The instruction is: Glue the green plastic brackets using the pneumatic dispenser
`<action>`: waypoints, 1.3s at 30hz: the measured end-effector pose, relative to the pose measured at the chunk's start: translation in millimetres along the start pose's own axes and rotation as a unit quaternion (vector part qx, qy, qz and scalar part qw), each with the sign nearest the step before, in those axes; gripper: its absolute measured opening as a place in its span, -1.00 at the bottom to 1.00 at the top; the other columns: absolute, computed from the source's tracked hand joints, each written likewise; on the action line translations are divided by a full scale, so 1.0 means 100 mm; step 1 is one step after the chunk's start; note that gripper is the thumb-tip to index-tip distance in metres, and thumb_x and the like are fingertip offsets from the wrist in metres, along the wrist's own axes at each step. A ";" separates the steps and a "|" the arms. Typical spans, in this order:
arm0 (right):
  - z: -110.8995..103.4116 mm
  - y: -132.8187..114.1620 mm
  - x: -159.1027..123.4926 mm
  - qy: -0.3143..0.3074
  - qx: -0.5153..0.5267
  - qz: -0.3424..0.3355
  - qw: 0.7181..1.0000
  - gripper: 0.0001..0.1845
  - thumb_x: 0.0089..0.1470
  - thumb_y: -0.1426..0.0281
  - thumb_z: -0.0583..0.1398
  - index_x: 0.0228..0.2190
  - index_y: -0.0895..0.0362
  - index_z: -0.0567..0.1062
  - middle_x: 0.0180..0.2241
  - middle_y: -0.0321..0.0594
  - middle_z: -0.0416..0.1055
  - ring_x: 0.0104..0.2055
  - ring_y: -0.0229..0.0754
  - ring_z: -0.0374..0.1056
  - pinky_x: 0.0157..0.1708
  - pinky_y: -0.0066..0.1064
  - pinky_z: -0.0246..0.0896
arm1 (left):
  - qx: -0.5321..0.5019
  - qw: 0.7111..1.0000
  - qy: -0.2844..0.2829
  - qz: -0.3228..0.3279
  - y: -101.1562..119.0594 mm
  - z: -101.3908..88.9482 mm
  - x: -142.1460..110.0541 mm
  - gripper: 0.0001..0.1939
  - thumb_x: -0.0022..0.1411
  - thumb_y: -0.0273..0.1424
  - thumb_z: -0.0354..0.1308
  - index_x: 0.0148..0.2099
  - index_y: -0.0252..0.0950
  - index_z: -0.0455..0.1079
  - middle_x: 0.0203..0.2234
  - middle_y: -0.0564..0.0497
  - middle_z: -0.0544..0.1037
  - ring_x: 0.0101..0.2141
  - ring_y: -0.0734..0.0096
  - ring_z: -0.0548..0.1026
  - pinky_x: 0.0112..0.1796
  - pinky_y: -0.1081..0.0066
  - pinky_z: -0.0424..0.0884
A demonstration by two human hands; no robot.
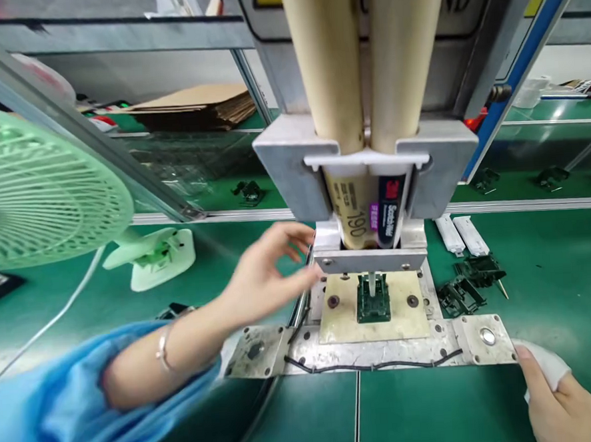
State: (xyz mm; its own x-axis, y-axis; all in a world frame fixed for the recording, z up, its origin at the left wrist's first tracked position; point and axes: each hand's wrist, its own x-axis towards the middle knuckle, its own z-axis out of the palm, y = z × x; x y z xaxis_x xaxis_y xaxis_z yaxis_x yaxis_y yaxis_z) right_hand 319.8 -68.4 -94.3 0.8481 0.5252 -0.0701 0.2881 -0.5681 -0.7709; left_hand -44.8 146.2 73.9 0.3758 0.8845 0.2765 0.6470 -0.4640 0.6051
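My left hand (273,269) reaches in from the left with its fingers apart, at the side of the metal cartridge holder (371,262) of a glue dispensing machine. At lower right, my right hand (561,398) grips a white wipe (549,365) beside the end of the machine's base (374,356). A two-part adhesive cartridge (355,211) sits in the holder, its nozzle (372,284) pointing down. Under the nozzle, a dark green plastic part (365,308) rests on the cream plate (342,328).
Several dark plastic parts (460,297) lie right of the machine, near two white plastic pieces (471,237). At left stands a green fan (48,189). Behind are stacked cardboard sheets (198,107) and a metal rail (235,216). A black cable (374,365) runs along the base.
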 end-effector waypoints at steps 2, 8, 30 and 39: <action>0.02 -0.02 -0.01 0.010 0.007 -0.011 1.000 -0.40 -0.09 -0.06 0.30 -0.30 0.25 0.67 -0.39 -0.06 0.57 -0.19 0.18 0.49 -0.37 -0.33 0.35 | -0.016 0.995 -0.098 -0.025 0.02 0.21 -0.22 -0.42 -0.09 -0.05 0.43 -0.16 -0.31 0.37 -0.29 -0.02 0.51 -0.35 0.30 0.47 -0.34 0.33 0.47; 0.06 -0.03 -0.03 0.033 0.046 -0.097 0.994 -0.43 0.01 -0.01 0.30 -0.29 0.29 0.66 -0.39 -0.04 0.56 -0.24 0.14 0.50 -0.37 -0.32 0.34 | -0.155 0.965 -0.184 -0.108 0.09 0.71 -0.32 -0.37 -0.02 -0.15 0.38 0.05 -0.29 0.31 -0.49 0.13 0.39 -0.45 0.38 0.42 -0.36 0.37 0.40; -0.15 -0.12 -0.45 0.100 0.092 -0.247 0.960 -0.59 0.16 0.09 0.29 -0.30 0.23 0.61 -0.46 -0.14 0.47 -0.44 -0.01 0.43 -0.45 -0.27 0.34 | -0.423 0.892 -0.155 -0.029 0.63 0.34 -1.29 -0.27 -0.17 -0.48 0.56 0.10 -0.16 0.46 -0.07 -0.08 0.57 -0.08 0.18 0.57 -0.03 0.29 0.52; -0.58 -1.03 -1.16 -0.295 0.001 -0.565 0.770 -0.70 0.34 0.22 0.15 -0.43 0.06 0.42 -0.53 -0.31 0.42 -0.52 -0.18 0.42 -0.50 -0.41 0.30 | -0.393 0.898 -0.110 0.167 0.71 0.41 -1.35 -0.31 0.08 -0.41 0.46 0.24 -0.12 0.34 -0.10 -0.13 0.60 -0.07 0.11 0.58 0.03 0.21 0.52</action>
State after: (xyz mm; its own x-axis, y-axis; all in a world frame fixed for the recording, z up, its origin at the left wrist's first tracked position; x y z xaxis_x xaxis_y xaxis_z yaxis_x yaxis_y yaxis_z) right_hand 217.2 -107.8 30.5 -0.2942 0.8803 0.3721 0.6926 0.4647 -0.5517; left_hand -22.1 -7.8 48.6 0.6391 0.6318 0.4387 -0.1610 -0.4479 0.8795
